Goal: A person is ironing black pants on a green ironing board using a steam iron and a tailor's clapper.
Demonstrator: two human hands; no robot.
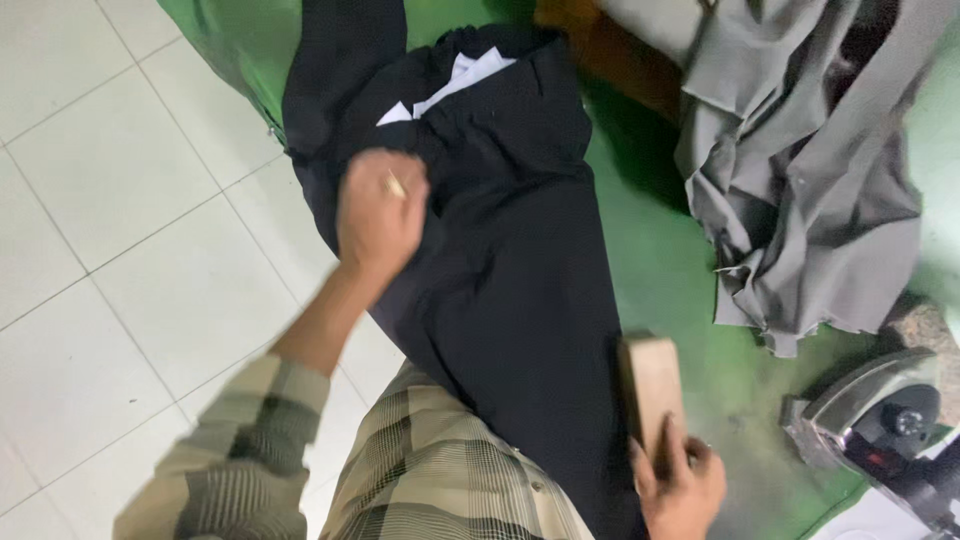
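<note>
Surface: green padded table point(690, 300) beside a white tiled floor point(110, 200).
Left hand point(380, 212): closed in a fist, pressing on the black garment point(510, 270) near its far end.
Black garment: spread mostly flat, long axis running far to near, white lining showing at the far end; some creases left.
Right hand point(680, 485): gripping a wooden block point(652, 385) at the garment's near right edge.
Right: heaped grey cloth point(800, 170), far; iron point(880, 410), near.

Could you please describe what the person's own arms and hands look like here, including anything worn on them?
The left hand is bare, with a thin pale ring on one finger. Its forearm shows below a rolled-up plaid sleeve in beige, olive and grey. The right hand is bare; no sleeve is visible there.
</note>
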